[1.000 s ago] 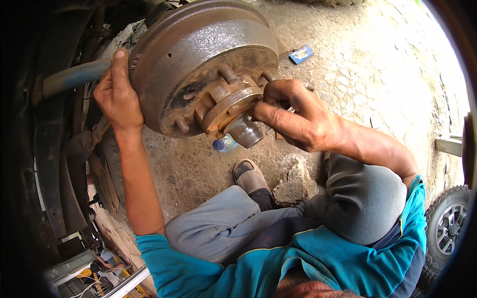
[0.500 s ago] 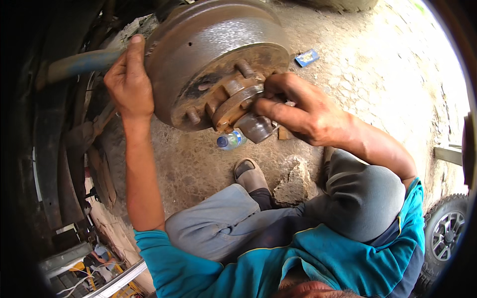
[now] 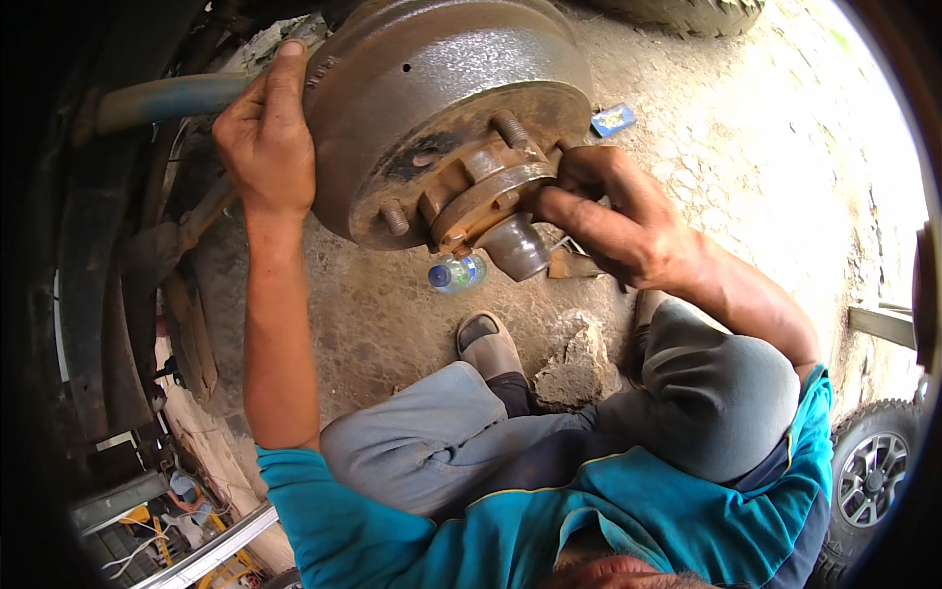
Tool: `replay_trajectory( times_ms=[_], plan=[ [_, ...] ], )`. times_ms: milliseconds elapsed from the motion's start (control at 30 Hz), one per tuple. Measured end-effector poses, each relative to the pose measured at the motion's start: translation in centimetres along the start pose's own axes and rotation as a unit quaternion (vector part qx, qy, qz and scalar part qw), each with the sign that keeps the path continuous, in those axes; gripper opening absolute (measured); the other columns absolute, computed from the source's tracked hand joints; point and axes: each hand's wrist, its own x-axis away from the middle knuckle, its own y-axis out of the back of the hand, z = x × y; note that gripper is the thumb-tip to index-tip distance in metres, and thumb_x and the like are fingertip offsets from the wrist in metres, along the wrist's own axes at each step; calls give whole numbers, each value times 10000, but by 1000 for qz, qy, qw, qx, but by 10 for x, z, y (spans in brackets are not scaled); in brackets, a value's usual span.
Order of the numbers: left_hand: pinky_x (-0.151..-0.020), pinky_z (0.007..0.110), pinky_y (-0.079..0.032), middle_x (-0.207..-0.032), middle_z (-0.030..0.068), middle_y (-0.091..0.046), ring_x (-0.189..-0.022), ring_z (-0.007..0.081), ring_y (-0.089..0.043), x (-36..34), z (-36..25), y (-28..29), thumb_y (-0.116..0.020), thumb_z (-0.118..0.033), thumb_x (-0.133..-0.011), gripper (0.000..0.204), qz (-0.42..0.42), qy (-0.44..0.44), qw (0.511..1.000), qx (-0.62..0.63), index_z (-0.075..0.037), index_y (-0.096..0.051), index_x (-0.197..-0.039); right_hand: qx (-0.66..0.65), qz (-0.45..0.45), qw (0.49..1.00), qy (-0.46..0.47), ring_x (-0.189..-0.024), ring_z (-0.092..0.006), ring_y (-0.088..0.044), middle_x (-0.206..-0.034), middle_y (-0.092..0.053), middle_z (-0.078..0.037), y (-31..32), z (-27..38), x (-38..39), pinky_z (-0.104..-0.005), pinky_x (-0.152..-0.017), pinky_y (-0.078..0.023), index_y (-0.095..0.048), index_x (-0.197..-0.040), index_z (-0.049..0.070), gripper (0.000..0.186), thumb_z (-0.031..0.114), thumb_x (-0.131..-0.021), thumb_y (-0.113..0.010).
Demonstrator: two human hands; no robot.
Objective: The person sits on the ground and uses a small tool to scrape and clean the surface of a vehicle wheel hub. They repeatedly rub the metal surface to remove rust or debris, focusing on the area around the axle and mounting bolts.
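the drum sits on the axle, high in the middle, its rusty hub and cap facing near. the left hand is pressed flat on the drum's left rim, fingers spread, gripping nothing. the right hand pinches narrowly at the hub flange; what it pinches is hidden. the studs stand bare with no wheel on, so fitting looks unfinished. a bottle lies on the ground below.
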Motion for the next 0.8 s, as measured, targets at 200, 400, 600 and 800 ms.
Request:
replay_trajectory(
  times_ms=[200,400,600,800],
  plan=[
    [-862,269,-555,-999,56,-823,-933,84,-700,0,7,0,-695,-216,-1089,309,32,-3,999,-17,62,-811,-1160,0,26,999,-19,-932,-283,-686,-1150,-640,-184,5,3,3,-376,-759,-611,-742,-1230,-15,364,40,-870,-738],
    [-779,260,-514,-831,-8,-752,-827,60,-625,0,-5,-4,-709,-249,-1080,336,-17,-2,1000,-6,66,-824,-1053,-38,21,999,-3,-928,-281,-686,-1151,-639,-182,1,3,-8,-380,-774,-614,-751,-1222,-7,380,52,-846,-751],
    [-830,266,-522,-928,29,-769,-896,84,-652,-2,5,1,-705,-258,-1082,344,14,11,1000,-14,66,-812,-1128,-23,19,999,-14,-914,-268,-681,-1144,-633,-173,0,2,-1,-391,-758,-603,-742,-1222,-1,378,54,-848,-746],
    [-830,271,-543,-943,41,-814,-879,78,-679,2,8,-1,-711,-246,-1078,319,26,-22,999,-40,49,-826,-1118,-16,6,1000,-18,-895,-274,-671,-1146,-634,-181,2,4,2,-389,-755,-601,-751,-1188,-12,357,44,-835,-757]
  ],
)
